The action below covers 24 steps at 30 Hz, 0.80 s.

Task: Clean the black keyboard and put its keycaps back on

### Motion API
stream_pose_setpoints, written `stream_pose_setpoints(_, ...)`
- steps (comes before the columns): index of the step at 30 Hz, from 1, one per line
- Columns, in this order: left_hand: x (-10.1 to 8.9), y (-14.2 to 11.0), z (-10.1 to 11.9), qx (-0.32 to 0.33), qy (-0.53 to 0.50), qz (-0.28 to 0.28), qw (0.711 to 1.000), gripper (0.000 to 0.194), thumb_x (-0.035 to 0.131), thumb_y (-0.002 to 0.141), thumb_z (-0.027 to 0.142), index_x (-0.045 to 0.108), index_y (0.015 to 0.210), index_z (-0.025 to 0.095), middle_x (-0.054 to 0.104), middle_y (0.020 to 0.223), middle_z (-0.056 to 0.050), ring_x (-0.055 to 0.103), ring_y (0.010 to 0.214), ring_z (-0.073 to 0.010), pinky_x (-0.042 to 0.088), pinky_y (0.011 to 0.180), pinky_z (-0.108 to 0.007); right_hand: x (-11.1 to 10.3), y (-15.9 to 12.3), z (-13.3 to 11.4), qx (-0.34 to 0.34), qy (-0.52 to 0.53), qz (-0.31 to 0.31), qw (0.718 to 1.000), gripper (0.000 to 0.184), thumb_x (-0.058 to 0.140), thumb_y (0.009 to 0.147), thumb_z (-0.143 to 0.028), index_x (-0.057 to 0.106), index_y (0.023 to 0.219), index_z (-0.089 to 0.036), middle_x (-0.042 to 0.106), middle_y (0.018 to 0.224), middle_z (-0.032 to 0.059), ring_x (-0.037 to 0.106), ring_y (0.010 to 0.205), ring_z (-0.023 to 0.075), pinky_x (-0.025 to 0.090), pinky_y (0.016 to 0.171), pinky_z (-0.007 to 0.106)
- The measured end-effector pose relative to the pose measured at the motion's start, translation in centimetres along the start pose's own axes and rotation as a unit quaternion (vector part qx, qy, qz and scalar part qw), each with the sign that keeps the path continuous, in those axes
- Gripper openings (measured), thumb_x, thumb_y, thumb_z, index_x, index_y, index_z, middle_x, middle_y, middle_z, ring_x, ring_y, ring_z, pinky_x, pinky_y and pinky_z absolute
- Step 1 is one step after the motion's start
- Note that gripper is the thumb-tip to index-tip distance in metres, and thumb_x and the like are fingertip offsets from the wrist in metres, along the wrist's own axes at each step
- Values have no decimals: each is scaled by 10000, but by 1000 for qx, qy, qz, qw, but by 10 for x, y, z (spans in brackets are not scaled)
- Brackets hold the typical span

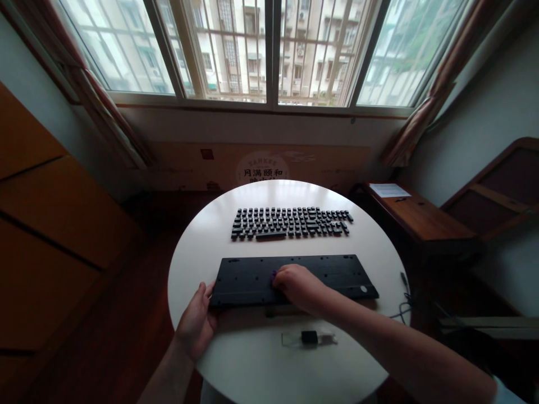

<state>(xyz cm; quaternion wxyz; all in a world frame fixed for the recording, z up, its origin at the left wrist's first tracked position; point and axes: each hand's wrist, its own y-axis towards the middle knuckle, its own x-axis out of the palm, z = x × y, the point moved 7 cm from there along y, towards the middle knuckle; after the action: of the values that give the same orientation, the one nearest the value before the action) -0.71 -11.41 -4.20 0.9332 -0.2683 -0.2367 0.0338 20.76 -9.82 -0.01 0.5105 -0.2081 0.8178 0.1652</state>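
Note:
A black keyboard [244, 279] lies with its flat back facing up on the round white table [189, 247]. Small dark holes and a pale oval sticker show on that back. My left hand [197, 322] grips its left end, thumb at the edge and fingers partly hidden below. Over the middle of the keyboard, my right hand [298, 286] is closed around a small purple thing [274, 275], mostly covered by the fingers; its kind is unclear. Beyond the keyboard, loose black keycaps [290, 221] lie set out in keyboard order.
Nearer me lies a small tool with a black middle [309, 337], with a thin dark piece [275, 313] by the keyboard's front edge. A cable [405, 306] hangs at the table's right edge. A wooden side table [425, 216] with paper stands right, below the window.

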Motion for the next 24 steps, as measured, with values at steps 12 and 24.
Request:
stream_pose_setpoints(12,-4,3,4,42,12,58,997,459,457,959,134,564,1404,170,740,1147,-102,736,877,-223,651,707,-327,-100,-230,189,336,-85,129,929,266,513,871,-223,778,858,-207,772,981,95,722,891,236,537,815,322)
stream_pose_setpoints(24,-11,-7,6,111,32,21,993,739,566,728,154,509,1462,218,669,1294,-97,697,1026,-290,637,815,-417,-51,-250,138,187,524,402,727,281,562,769,-284,451,525,-198,519,662,23,542,597,160,461,500,263)
